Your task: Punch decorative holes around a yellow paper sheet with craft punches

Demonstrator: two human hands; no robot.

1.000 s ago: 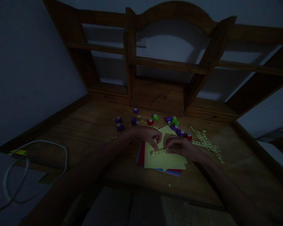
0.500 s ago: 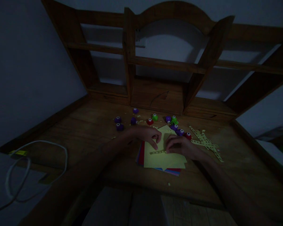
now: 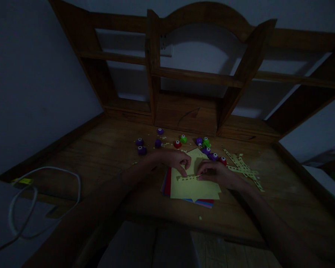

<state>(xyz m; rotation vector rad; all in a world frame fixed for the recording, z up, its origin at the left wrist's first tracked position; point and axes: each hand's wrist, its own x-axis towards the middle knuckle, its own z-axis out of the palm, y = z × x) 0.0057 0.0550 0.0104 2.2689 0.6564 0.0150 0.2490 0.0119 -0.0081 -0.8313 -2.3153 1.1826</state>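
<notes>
In the head view, a stack of coloured paper sheets (image 3: 181,190), yellow on top, lies near the desk's front edge. A narrow yellow paper strip (image 3: 187,178) with a row of punched holes is over the top sheet. My right hand (image 3: 213,173) pinches the strip's right end between thumb and fingertips. My left hand (image 3: 178,160) is above the sheet's left part, fingers loosely curled and thumb apart from them. Its thumb tip comes close to the strip; whether it touches is too dark to tell.
Several small craft punches, among them a purple punch (image 3: 142,150), a red punch (image 3: 177,144) and a green punch (image 3: 183,139), stand behind my hands. More punched strips (image 3: 244,169) lie to the right. Tiny paper bits are scattered about. A wooden shelf (image 3: 188,111) backs the desk; a white cable (image 3: 78,182) loops at left.
The right end of the strip has risen slightly and its row of holes has tilted with my right hand's small shift up and right. My left hand has barely moved.
</notes>
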